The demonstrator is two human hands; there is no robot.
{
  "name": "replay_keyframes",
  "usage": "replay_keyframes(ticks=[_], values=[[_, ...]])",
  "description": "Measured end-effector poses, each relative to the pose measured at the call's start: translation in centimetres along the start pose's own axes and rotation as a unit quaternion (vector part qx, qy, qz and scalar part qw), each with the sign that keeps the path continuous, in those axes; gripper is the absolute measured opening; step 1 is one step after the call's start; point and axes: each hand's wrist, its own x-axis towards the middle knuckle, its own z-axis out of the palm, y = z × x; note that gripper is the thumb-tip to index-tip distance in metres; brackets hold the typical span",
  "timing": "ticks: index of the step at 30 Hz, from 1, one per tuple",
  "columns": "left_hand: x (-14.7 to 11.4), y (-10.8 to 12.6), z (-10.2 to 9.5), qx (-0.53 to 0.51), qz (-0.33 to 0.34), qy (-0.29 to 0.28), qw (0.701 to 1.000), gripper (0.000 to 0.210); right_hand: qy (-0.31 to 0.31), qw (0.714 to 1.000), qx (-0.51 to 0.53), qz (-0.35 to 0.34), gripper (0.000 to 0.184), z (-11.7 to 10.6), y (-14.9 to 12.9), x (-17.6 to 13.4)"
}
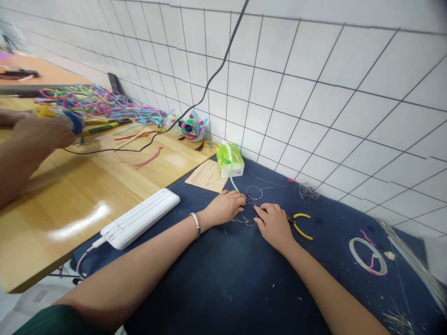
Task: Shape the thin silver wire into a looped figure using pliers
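Observation:
Thin wire bent into several round loops (254, 192) lies on the dark blue cloth between my two hands. My left hand (226, 207), with a silver bangle on the wrist, has its fingers curled together on the left side of the loops. From the right, my right hand (275, 225) grips the wire's edge with bent thumb and forefinger. Pliers with yellow handles (303, 226) lie just beyond my right hand, which partly covers their jaws. A pale green ribbon (233, 184) runs down toward my left fingers from a green tissue pack (230, 160).
A tan sheet (206, 176) lies behind my left hand, and a white power strip (139, 218) stands left. Tangled wire (308, 191) and a ring-shaped coil (368, 256) are on the right. Another person's hand (45, 130) works over the wooden table (115, 186); a black cable (206, 88) hangs across.

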Motion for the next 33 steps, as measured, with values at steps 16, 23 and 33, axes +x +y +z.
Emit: replay_keyframes(ticks=[16,23,33], values=[[-0.3,-0.7,-0.1,-0.020,0.006,-0.013,1.000,0.029,-0.110,0.988,0.080,-0.073,0.055,-0.8,2.7,3.7],[-0.4,-0.6,-0.3,0.002,0.011,-0.013,1.000,0.027,-0.090,0.994,0.047,-0.051,0.056,-0.8,2.0,3.1],[-0.3,-0.2,-0.7,0.027,0.017,-0.017,0.999,0.022,-0.100,0.994,0.015,-0.039,0.053,-1.4,1.3,3.2]])
